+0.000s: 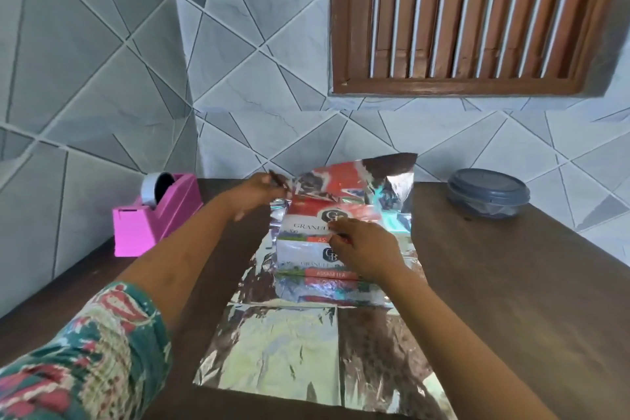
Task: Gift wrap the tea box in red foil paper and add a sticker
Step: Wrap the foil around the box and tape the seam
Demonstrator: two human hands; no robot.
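Observation:
The tea box, white and red with "Assam Tea" printed on it, lies on a sheet of foil paper spread silver side up on the dark wooden table. The foil's far end is lifted and curls over the box, showing its mirrored side. My left hand pinches the far left edge of that raised foil. My right hand rests on top of the box with fingers curled, covering part of its label. No sticker can be seen.
A pink tape dispenser stands at the table's left edge by the tiled wall. A grey lidded plastic container sits at the back right. The dark table stretches out to the right of the foil.

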